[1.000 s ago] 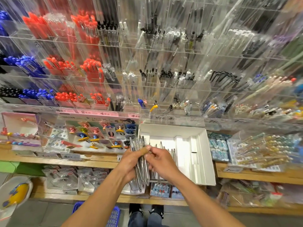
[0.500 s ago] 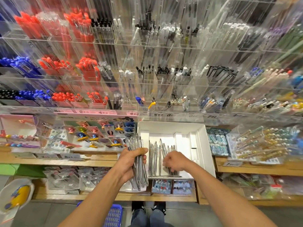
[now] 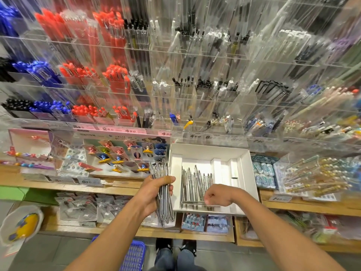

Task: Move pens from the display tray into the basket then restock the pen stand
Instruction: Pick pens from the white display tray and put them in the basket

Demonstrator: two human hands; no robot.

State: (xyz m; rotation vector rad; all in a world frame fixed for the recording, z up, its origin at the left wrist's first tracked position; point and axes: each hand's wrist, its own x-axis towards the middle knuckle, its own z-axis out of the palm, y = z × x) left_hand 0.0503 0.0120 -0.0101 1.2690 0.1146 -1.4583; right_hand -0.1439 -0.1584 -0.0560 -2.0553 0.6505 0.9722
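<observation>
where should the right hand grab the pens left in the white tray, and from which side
Judging by how they lie, take the pens near their lower ends, coming from the open front edge of the white tray, where the right hand is. They lie side by side, lengthwise front to back, so fingers could scoop under the near tips. The left hand holds a bundle of pens.

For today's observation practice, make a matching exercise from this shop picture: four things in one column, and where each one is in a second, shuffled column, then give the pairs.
Things
1. bundle of clear pens
2. white display tray
3. blue basket
4. right hand

Places
A. on the floor, below the shelves
B. gripped in the left hand
C. over the near end of the tray, above the pens lying in it
D. on the wooden shelf, under the clear pen stand

Pairs: 1-B, 2-D, 3-A, 4-C
</observation>
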